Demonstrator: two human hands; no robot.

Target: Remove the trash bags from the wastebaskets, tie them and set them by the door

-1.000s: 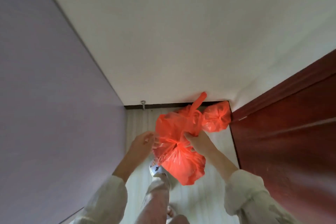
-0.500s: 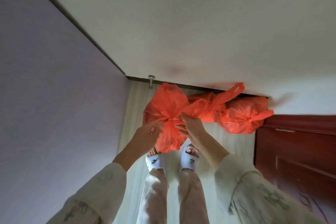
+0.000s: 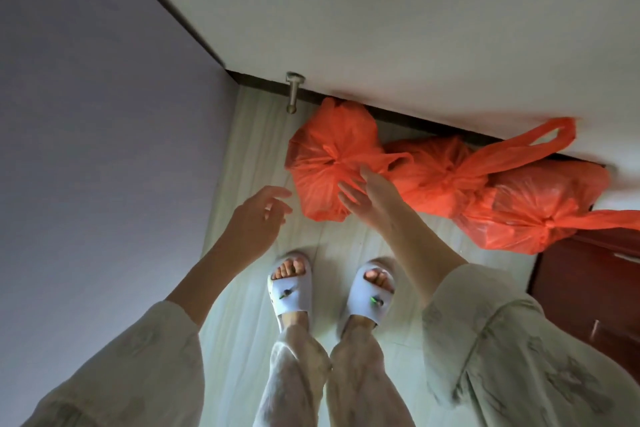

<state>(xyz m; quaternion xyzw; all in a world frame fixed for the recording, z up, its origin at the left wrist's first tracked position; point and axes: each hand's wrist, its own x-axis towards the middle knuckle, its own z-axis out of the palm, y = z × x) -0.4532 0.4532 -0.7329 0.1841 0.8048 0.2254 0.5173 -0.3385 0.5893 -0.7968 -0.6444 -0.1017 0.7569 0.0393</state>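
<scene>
the tied bag (image 3: 329,166) sits mid-frame by the wall beside two others, right hand (image 3: 367,194) resting spread on its knot, left hand (image 3: 258,218) open and clear; let go gently so it stays put.

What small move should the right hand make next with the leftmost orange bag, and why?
Probably let go and pull back. The leftmost bag looks knotted and rests on the floor against the wall, beside two other tied bags; the right hand touches it, while the left hand is open and apart.
</scene>
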